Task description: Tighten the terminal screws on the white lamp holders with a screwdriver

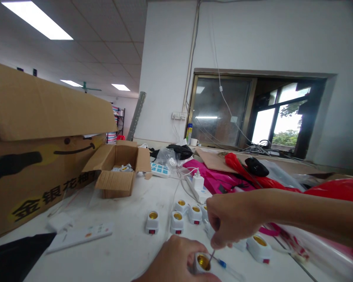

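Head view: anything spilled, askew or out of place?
No spill shows around the sockets. What stands out is the cables: they lie in a tangled heap at the foot of the window, not coiled.

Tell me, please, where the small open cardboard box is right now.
In the head view, the small open cardboard box stands on the white table, left of centre, between the large cardboard box and the blue-and-white power strip.
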